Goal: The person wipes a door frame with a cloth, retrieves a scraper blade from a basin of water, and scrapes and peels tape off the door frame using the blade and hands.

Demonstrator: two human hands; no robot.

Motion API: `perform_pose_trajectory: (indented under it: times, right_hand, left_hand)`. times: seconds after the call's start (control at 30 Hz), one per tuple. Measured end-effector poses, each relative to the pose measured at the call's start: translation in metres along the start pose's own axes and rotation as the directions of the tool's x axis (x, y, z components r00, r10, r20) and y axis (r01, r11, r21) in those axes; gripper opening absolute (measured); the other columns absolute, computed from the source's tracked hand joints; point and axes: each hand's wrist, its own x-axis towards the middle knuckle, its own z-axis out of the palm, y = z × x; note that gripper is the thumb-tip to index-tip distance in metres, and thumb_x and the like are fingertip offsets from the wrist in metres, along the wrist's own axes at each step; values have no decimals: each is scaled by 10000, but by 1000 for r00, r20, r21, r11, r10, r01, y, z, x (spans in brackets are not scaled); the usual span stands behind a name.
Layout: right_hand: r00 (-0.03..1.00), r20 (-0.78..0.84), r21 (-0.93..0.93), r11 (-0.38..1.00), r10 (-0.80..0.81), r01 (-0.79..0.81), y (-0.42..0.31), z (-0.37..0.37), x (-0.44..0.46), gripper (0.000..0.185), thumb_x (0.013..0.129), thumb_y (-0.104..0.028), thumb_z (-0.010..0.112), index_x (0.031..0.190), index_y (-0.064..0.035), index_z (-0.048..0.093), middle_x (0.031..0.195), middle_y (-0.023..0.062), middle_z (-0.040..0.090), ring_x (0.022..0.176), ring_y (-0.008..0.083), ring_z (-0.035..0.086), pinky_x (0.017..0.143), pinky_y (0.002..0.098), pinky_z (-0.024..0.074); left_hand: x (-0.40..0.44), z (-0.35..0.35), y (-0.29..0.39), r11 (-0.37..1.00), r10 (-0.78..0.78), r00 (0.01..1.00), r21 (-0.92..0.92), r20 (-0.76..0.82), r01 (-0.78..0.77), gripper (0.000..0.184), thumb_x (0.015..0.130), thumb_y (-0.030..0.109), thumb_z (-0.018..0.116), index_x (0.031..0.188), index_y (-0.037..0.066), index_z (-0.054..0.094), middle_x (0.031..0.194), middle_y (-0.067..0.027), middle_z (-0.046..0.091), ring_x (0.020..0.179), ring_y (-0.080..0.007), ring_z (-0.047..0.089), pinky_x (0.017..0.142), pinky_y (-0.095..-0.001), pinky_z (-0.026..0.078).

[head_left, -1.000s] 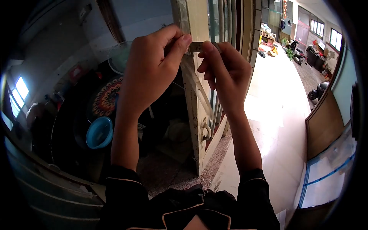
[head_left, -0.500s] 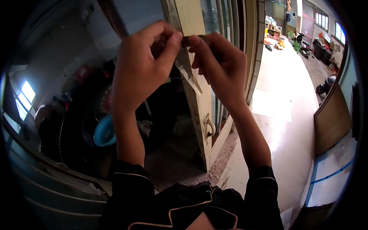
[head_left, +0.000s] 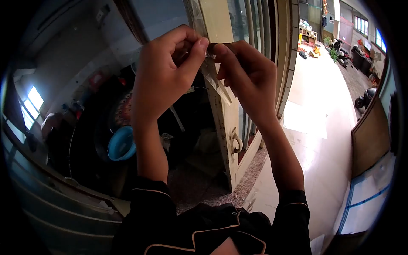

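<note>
Both hands are raised in front of the cream door edge (head_left: 225, 127), their fingertips nearly meeting. My left hand (head_left: 168, 70) pinches thumb against forefinger; a small shiny, clear bit shows at its fingertips, too small to name. My right hand (head_left: 248, 76) is closed too, thumb pressed on the forefinger, with a small dark strip (head_left: 215, 44) at its tips reaching toward my left fingers. A loose clear strip (head_left: 221, 89) hangs along the door edge just below the hands. The curved door handle (head_left: 237, 143) is lower down.
A blue basin (head_left: 121, 143) stands at the left in a dark room, near a round patterned surface (head_left: 123, 111). To the right runs a bright tiled floor (head_left: 312, 140), with a brown panel (head_left: 371, 138) beside it. Window bars (head_left: 251, 25) rise behind the door edge.
The view has shifted slightly. The dark strip between my fingertips shows less than before. Both hands keep their pinching hold near the door edge.
</note>
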Motion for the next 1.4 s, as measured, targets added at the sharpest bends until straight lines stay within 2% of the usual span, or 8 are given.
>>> perform_pose_trajectory:
  times: [0.17, 0.47, 0.63, 0.7, 0.83, 0.9, 1.13, 1.4]
  right_hand:
    - [999, -38, -25, 1000, -14, 13, -6, -7, 1, 211, 977, -219, 619, 972, -24, 697, 740, 40, 669, 645, 61, 635, 521, 193, 482]
    - [997, -80, -59, 998, 15, -19, -21, 2, 9, 242, 968, -230, 634, 926, 0, 697, 737, 59, 680, 624, 75, 648, 508, 192, 473]
    - [997, -68, -63, 998, -24, 19, -21, 5, 24, 264, 963, -238, 639, 908, 15, 693, 655, 58, 656, 591, 71, 633, 500, 190, 458]
    - [985, -140, 16, 995, -96, 99, -19, 11, 33, 277, 950, -281, 663, 821, -37, 671, 592, -16, 577, 456, -2, 432, 399, 174, 254]
    - [984, -143, 49, 993, -104, 112, -24, 12, 43, 255, 951, -259, 663, 835, -32, 672, 599, -16, 579, 451, -1, 428, 396, 172, 248]
    - [992, -117, 36, 998, -53, 58, -27, 11, 43, 253, 952, -232, 655, 894, 12, 688, 678, 49, 664, 591, 62, 625, 507, 183, 445]
    - [991, -131, 100, 995, 2, 12, -26, 14, 41, 231, 963, -221, 645, 906, -1, 685, 684, 30, 656, 607, 42, 610, 502, 180, 432]
    - [984, -178, 87, 995, -31, 47, -22, 12, 42, 287, 978, -262, 624, 865, -5, 676, 628, 26, 630, 525, 27, 538, 450, 177, 375]
  left_hand:
    - [-1, -6, 0, 999, -45, 999, 11, 31, 44, 213, 965, 218, 623, 906, 19, 670, 750, -26, 670, 701, -56, 600, 640, -211, 432]
    - [1, -3, -1, 994, 100, 993, -24, -60, -102, 153, 945, 131, 634, 863, 3, 654, 634, -20, 625, 546, -42, 542, 500, -211, 390]
    - [-3, -7, 12, 996, -80, 996, -47, 32, 82, 182, 969, 194, 627, 897, 29, 656, 751, -7, 665, 695, -27, 602, 636, -185, 444]
    - [-2, -4, 6, 995, -63, 998, -81, 21, 65, 180, 967, 192, 628, 894, 29, 652, 748, -7, 661, 683, -27, 596, 626, -188, 444]
    - [4, -5, 4, 997, 18, 1000, -71, 15, -16, 169, 962, 185, 631, 897, 29, 642, 757, -14, 664, 668, -30, 594, 605, -194, 443]
    - [11, -6, 7, 999, 10, 1000, -40, -10, -10, 173, 961, 177, 630, 881, 24, 642, 739, -15, 662, 649, -31, 591, 591, -196, 440]
    - [21, -2, 22, 993, 0, 987, 120, -164, 20, 218, 953, 154, 628, 811, -10, 638, 632, -51, 645, 552, -59, 578, 517, -224, 421]
    - [22, -9, 32, 959, 41, 997, 283, -71, -20, 190, 947, 127, 617, 842, -31, 641, 649, -110, 649, 560, -103, 617, 504, -259, 429]
